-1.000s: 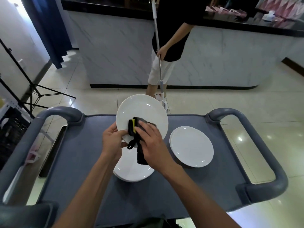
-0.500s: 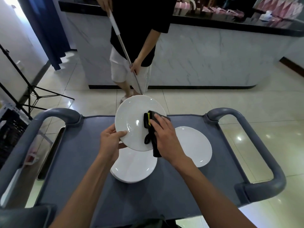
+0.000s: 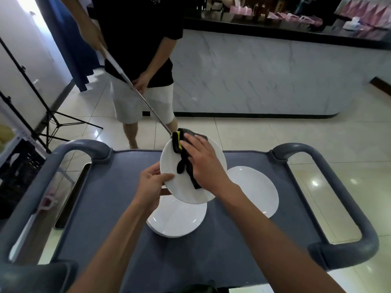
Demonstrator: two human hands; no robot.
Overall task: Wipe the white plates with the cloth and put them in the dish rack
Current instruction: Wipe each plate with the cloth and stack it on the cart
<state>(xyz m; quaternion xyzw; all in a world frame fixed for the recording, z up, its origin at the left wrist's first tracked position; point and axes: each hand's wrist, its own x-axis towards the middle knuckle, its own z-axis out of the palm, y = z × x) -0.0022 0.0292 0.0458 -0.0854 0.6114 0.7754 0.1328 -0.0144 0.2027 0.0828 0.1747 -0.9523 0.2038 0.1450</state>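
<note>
My left hand (image 3: 152,182) grips the near left rim of a white plate (image 3: 169,163), held tilted above the grey cart top (image 3: 101,199). My right hand (image 3: 202,163) lies on a black cloth with a yellow tag (image 3: 182,153) and presses it against the plate's upper face with fairly straight fingers. Under the held plate lies a stack of white plates (image 3: 177,220). A single white plate (image 3: 256,187) rests flat on the cart to the right, partly behind my right wrist. No dish rack shows clearly.
The cart has raised grey handles at left (image 3: 69,151) and right (image 3: 342,187). A person in a black shirt and white shorts (image 3: 139,60) stands just beyond the cart, holding a mop pole (image 3: 135,89). A tripod (image 3: 48,115) and a black crate (image 3: 19,166) stand left.
My right hand has slid the cloth up and right over the plate toward its far rim. The person with the mop has stepped left. My view has shifted a little.
</note>
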